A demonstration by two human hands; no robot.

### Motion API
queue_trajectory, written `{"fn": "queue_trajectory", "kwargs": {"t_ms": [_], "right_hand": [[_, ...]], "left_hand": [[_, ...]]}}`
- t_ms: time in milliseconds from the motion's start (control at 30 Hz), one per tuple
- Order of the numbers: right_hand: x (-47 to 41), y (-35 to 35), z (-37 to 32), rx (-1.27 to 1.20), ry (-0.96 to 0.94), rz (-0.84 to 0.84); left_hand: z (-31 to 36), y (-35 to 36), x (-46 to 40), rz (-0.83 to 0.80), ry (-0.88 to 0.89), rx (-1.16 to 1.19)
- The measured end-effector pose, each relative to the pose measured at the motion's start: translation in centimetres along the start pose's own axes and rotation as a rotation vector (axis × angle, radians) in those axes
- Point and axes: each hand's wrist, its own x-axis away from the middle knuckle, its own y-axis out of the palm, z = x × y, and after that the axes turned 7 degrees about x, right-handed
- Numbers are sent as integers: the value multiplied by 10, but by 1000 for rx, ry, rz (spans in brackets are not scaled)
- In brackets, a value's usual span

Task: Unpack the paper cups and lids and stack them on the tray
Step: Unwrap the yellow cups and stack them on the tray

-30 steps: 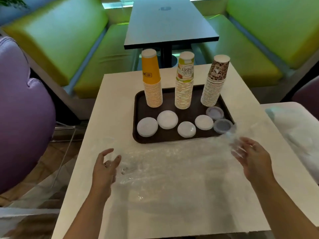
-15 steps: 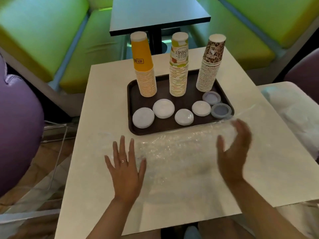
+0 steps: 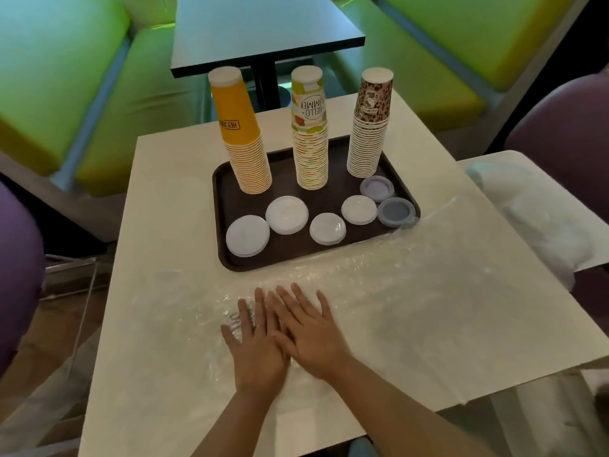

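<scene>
Both hands, the left hand [image 3: 255,349] and right hand [image 3: 311,331], are lying flat and overlapping, fingers straight, pressing the thin, slippery plastic wrap [image 3: 395,291] in front of the tray [image 3: 221,206] holding the cups [image 3: 309,133] and lids [image 3: 286,214]; likely best pinched at an edge.

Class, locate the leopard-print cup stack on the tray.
In the head view, the leopard-print cup stack stands at the tray's far right corner, right of the summer-print stack, behind the lids.

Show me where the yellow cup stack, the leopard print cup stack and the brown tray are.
yellow cup stack [image 3: 242,136]: head view, on the orange-yellow top cup.
leopard print cup stack [image 3: 368,140]: head view, on the ribbed rims mid-stack.
brown tray [image 3: 230,199]: head view, on bare tray floor near its left rim.
</scene>
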Motion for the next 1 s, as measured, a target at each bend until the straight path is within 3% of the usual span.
{"fn": "queue_trajectory", "kwargs": {"t_ms": [333,1000], "right_hand": [[10,-6,73,31,337,-37],[42,-21,169,73,625,-56]], "left_hand": [[0,-6,0,-37,-78,11],[-23,-19,8,-5,-235,120]]}}
